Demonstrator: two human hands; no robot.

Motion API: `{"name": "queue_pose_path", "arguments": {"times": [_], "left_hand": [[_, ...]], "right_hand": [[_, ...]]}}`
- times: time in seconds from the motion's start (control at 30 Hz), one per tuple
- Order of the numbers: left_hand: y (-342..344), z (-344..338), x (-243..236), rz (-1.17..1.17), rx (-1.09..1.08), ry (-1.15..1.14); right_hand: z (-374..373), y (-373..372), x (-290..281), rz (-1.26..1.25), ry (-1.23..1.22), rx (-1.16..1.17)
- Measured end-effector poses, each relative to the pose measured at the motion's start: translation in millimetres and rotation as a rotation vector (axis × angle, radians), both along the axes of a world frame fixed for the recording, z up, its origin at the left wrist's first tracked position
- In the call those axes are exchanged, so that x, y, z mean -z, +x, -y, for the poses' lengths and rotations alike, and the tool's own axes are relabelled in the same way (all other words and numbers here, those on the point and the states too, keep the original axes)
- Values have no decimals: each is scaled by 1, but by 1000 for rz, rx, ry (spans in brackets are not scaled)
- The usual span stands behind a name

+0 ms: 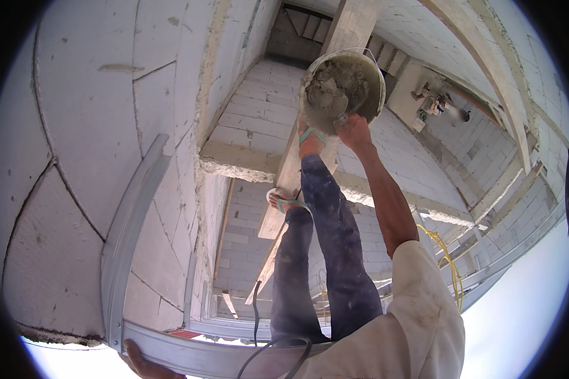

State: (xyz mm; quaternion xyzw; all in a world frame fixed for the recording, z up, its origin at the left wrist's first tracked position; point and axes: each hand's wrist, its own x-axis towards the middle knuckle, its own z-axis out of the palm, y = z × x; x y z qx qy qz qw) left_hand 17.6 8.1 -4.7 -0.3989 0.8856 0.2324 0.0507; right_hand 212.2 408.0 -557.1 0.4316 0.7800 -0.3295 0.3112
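Note:
My right hand is closed at the near rim of a round bucket, reaching inside it. It grips what looks like a trowel, whose blade is smeared and partly buried. Wet grey mortar fills much of the bucket, which has a thin wire handle. Low on the left, my left hand holds the lower edge of a curved-looking grey metal channel, near its corner with an upright metal channel. Part of that hand is cut off by the frame's edge.
My sandalled feet stand on a wooden plank high above a lower level. A block wall rises close on the left. Far below right is another person. Yellow cord hangs at right; a black cable lies near my waist.

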Motion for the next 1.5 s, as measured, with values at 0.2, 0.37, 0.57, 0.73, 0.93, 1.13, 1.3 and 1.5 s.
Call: {"name": "queue_pose_path", "arguments": {"times": [0.2, 0.37, 0.57, 0.73, 0.93, 1.13, 1.3, 1.5], "left_hand": [[1, 3, 6, -61, 33, -44], [-3, 11, 5, -35, 41, -62], [-9, -33, 10, 44, -69, -109], [-13, -27, 8, 60, -47, -127], [-7, -20, 4, 62, -84, -140], [-8, -7, 9, 8, 36, -42], [-7, -30, 5, 54, -96, -69], [-5, -5, 6, 9, 43, 13]], "right_hand": [[25, 16, 25, -87, 70, -11], [19, -2, 16, 30, -46, 174], [-2, -22, -34, -50, -664, 794], [-8, -13, -32, -105, -1157, 1407], [-1, 19, -57, -297, -1477, 1392], [-17, 29, 1, -200, -472, 212], [-43, -25, -68, 244, 64, -460], [-60, -24, -44, 77, 393, -648]]}}
